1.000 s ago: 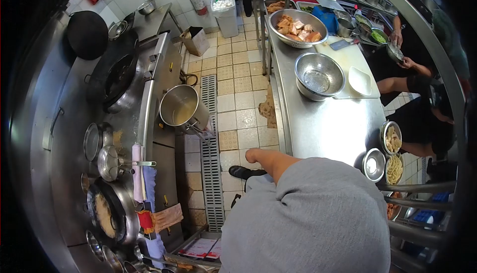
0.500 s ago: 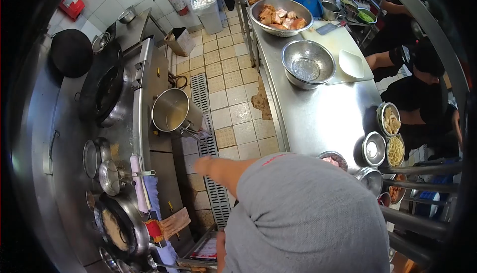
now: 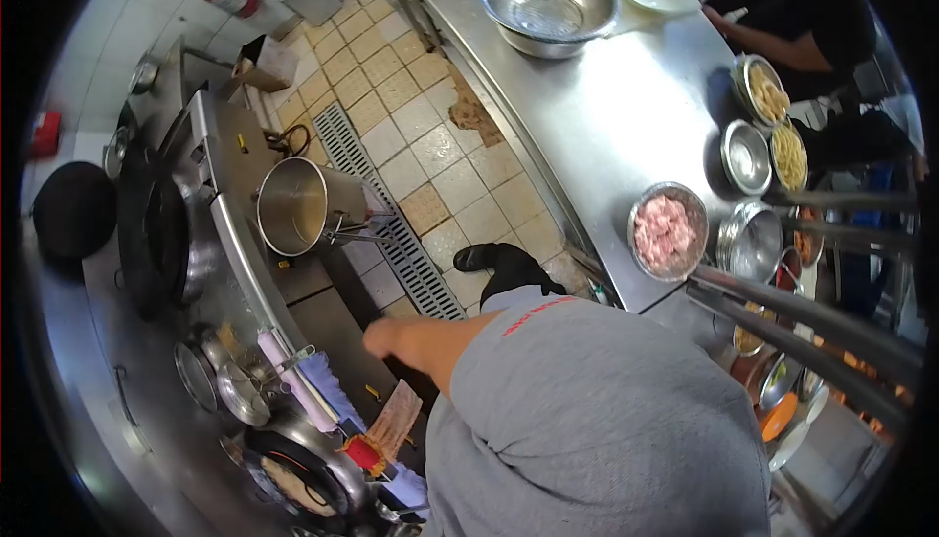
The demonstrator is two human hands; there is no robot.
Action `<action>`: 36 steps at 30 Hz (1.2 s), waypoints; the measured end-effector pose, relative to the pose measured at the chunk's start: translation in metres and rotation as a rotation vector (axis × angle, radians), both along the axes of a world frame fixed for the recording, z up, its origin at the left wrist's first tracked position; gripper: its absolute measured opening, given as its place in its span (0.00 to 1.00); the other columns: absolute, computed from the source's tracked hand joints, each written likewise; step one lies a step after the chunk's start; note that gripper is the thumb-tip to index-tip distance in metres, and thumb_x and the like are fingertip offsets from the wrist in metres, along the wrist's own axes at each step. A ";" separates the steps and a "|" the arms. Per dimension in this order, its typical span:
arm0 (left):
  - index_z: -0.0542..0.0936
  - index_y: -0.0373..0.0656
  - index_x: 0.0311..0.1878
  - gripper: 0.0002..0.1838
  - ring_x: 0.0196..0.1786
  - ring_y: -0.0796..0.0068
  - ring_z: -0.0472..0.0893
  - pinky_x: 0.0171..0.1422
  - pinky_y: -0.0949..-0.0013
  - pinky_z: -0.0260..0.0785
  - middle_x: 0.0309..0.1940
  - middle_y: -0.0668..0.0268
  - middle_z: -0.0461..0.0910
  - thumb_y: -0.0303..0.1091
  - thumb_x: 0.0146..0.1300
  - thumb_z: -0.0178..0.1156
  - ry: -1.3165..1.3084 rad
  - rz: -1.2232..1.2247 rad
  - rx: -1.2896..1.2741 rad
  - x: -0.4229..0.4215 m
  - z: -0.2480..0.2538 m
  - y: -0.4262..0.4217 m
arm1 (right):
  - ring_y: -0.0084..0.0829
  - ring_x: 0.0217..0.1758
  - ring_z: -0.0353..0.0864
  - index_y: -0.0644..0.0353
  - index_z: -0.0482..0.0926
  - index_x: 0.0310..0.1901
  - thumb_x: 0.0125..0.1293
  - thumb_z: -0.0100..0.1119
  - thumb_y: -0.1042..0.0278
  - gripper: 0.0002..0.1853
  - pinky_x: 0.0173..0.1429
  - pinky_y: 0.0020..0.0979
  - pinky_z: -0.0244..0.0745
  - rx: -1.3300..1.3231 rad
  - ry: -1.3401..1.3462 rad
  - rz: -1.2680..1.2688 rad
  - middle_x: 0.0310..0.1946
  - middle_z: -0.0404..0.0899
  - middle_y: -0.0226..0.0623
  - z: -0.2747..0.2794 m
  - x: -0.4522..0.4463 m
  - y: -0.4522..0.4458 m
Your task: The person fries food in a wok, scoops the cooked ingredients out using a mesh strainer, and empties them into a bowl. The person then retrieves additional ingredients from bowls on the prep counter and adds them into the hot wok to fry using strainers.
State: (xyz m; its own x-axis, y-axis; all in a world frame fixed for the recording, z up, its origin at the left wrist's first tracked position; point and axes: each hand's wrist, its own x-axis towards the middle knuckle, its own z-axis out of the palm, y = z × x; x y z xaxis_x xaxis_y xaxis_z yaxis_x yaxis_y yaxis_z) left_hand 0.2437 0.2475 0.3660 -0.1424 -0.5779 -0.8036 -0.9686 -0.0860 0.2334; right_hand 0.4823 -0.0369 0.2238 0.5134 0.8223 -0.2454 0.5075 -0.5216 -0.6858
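Observation:
A bare arm comes out of my grey sleeve and reaches left toward the stove. I take its blurred, rounded end for my right hand, though its fingers cannot be made out. Nearest to it is a flat brownish piece beside something red and yellow. A bluish cloth hangs along the stove edge. Ladles and a strainer rest behind that cloth. Lower down, a wok contains pale liquid. My left hand is out of view.
A tall metal pot stands beside the floor grate. My black shoe is on the tiles. On the steel counter are a metal bowl and a bowl of raw meat. Another person's arm shows across the counter.
The view has swung, so the counter and the pot sit higher in the picture. The raw meat bowl and my shoe now show fully. My arm still reaches left.

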 end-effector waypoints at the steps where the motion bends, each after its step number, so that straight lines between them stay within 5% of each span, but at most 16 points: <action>1: 0.72 0.42 0.37 0.13 0.23 0.74 0.71 0.34 0.73 0.66 0.16 0.68 0.69 0.41 0.56 0.46 -0.063 -0.021 0.019 -0.001 -0.005 -0.004 | 0.37 0.39 0.76 0.60 0.78 0.31 0.45 0.52 0.69 0.11 0.39 0.37 0.71 -0.028 0.262 -0.545 0.35 0.76 0.41 0.025 -0.006 -0.042; 4: 0.72 0.41 0.37 0.14 0.25 0.73 0.72 0.36 0.73 0.66 0.19 0.67 0.70 0.40 0.55 0.46 -0.192 0.524 0.041 0.003 -0.048 -0.024 | 0.33 0.39 0.76 0.59 0.78 0.33 0.50 0.49 0.68 0.11 0.40 0.34 0.71 -0.206 0.299 -1.015 0.34 0.77 0.39 -0.034 0.007 -0.086; 6: 0.72 0.40 0.37 0.14 0.27 0.73 0.72 0.38 0.73 0.65 0.20 0.66 0.71 0.39 0.55 0.46 0.078 1.905 -0.302 0.005 -0.094 -0.050 | 0.35 0.38 0.76 0.61 0.78 0.32 0.49 0.49 0.69 0.10 0.39 0.35 0.71 -0.211 0.305 -0.954 0.32 0.77 0.42 -0.045 0.005 -0.135; 7: 0.72 0.39 0.37 0.14 0.28 0.73 0.72 0.39 0.73 0.65 0.21 0.66 0.72 0.39 0.55 0.47 0.113 2.114 -0.488 0.011 -0.116 -0.068 | 0.37 0.37 0.76 0.62 0.78 0.32 0.49 0.49 0.70 0.10 0.39 0.36 0.70 -0.190 0.279 -0.798 0.32 0.77 0.43 -0.057 0.000 -0.153; 12: 0.73 0.36 0.38 0.14 0.32 0.72 0.73 0.44 0.73 0.64 0.26 0.64 0.74 0.37 0.54 0.47 0.200 2.163 -0.797 0.019 -0.135 -0.094 | 0.39 0.37 0.76 0.61 0.79 0.27 0.42 0.55 0.68 0.09 0.39 0.35 0.71 -0.439 0.539 -0.986 0.34 0.76 0.42 -0.110 -0.060 -0.230; 13: 0.71 0.36 0.41 0.13 0.37 0.72 0.73 0.45 0.73 0.64 0.36 0.62 0.74 0.32 0.54 0.48 0.268 2.139 -0.769 0.017 -0.119 -0.105 | 0.37 0.37 0.76 0.60 0.79 0.27 0.42 0.56 0.67 0.09 0.40 0.35 0.71 -0.493 0.418 -0.886 0.34 0.77 0.40 -0.175 -0.081 -0.242; 14: 0.70 0.40 0.43 0.14 0.33 0.73 0.73 0.42 0.72 0.65 0.33 0.63 0.74 0.36 0.54 0.46 0.659 2.353 -0.758 0.000 -0.093 -0.054 | 0.38 0.38 0.76 0.59 0.79 0.30 0.43 0.55 0.68 0.10 0.41 0.36 0.71 -0.563 0.558 -0.936 0.35 0.76 0.41 -0.111 -0.104 -0.254; 16: 0.68 0.48 0.47 0.17 0.25 0.76 0.72 0.37 0.70 0.68 0.27 0.65 0.74 0.42 0.56 0.44 1.881 2.665 -0.668 -0.034 -0.047 0.031 | 0.41 0.40 0.75 0.56 0.78 0.35 0.44 0.51 0.70 0.13 0.42 0.40 0.69 -0.688 0.495 -0.847 0.39 0.75 0.41 -0.088 -0.160 -0.259; 18: 0.67 0.53 0.49 0.18 0.21 0.77 0.71 0.35 0.70 0.69 0.24 0.66 0.74 0.46 0.57 0.43 2.210 2.658 -0.655 -0.050 -0.033 0.073 | 0.38 0.42 0.74 0.57 0.78 0.34 0.44 0.50 0.69 0.13 0.42 0.40 0.69 -0.616 0.375 -0.396 0.38 0.75 0.42 -0.096 -0.231 -0.258; 21: 0.67 0.56 0.28 0.22 0.12 0.74 0.60 0.15 0.70 0.52 0.08 0.74 0.58 0.64 0.44 0.44 1.810 2.897 -0.542 -0.062 -0.059 0.091 | 0.39 0.41 0.74 0.57 0.78 0.33 0.45 0.50 0.68 0.12 0.42 0.40 0.69 -0.620 0.622 -0.293 0.37 0.75 0.43 -0.118 -0.290 -0.256; 27: 0.67 0.55 0.28 0.21 0.11 0.75 0.59 0.14 0.70 0.53 0.09 0.75 0.56 0.63 0.46 0.44 2.126 2.710 -0.551 -0.053 -0.065 0.118 | 0.40 0.40 0.75 0.58 0.78 0.32 0.45 0.49 0.68 0.12 0.41 0.40 0.69 -0.763 0.616 -0.256 0.36 0.75 0.43 -0.137 -0.217 -0.251; 29: 0.69 0.54 0.49 0.20 0.27 0.71 0.74 0.38 0.67 0.68 0.23 0.64 0.76 0.45 0.52 0.48 1.951 2.486 -0.836 -0.071 -0.113 0.156 | 0.40 0.39 0.75 0.58 0.78 0.31 0.45 0.48 0.68 0.12 0.41 0.39 0.69 -0.787 0.491 -0.213 0.36 0.76 0.43 -0.145 -0.158 -0.236; 31: 0.70 0.53 0.48 0.19 0.29 0.69 0.75 0.39 0.67 0.68 0.25 0.62 0.76 0.44 0.51 0.49 1.031 2.712 -0.979 -0.117 -0.179 0.094 | 0.40 0.39 0.75 0.58 0.78 0.31 0.45 0.48 0.67 0.12 0.41 0.39 0.69 -0.792 0.258 -0.144 0.35 0.76 0.43 -0.163 -0.077 -0.221; 33: 0.71 0.52 0.47 0.19 0.32 0.67 0.75 0.41 0.66 0.68 0.28 0.61 0.76 0.43 0.50 0.50 -0.099 2.390 -0.469 -0.147 -0.257 -0.010 | 0.42 0.39 0.74 0.60 0.77 0.30 0.45 0.47 0.68 0.11 0.42 0.38 0.69 -0.778 0.071 -0.152 0.35 0.75 0.44 -0.076 0.025 -0.173; 35: 0.73 0.51 0.45 0.18 0.34 0.65 0.76 0.42 0.65 0.67 0.30 0.59 0.77 0.42 0.49 0.50 -0.475 2.362 -0.392 -0.165 -0.317 -0.084 | 0.44 0.40 0.73 0.61 0.77 0.31 0.48 0.45 0.68 0.12 0.42 0.36 0.69 -0.355 -0.072 -0.082 0.36 0.74 0.48 -0.102 0.100 -0.137; 36: 0.75 0.44 0.41 0.16 0.41 0.61 0.75 0.44 0.63 0.66 0.34 0.56 0.76 0.40 0.49 0.50 -0.291 2.185 -0.299 -0.153 -0.278 -0.082 | 0.39 0.35 0.76 0.61 0.76 0.32 0.51 0.45 0.65 0.12 0.36 0.37 0.71 -0.280 -0.230 0.246 0.33 0.76 0.45 -0.149 0.143 -0.121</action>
State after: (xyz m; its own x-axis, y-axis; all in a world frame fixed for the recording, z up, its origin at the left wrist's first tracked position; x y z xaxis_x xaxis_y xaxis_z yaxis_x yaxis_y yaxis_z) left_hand 0.0907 0.1659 0.0881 0.7709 0.3008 -0.5615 0.5515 -0.7563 0.3519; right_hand 0.6258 -0.1579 0.0749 0.3782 0.8449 -0.3783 0.7627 -0.5160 -0.3899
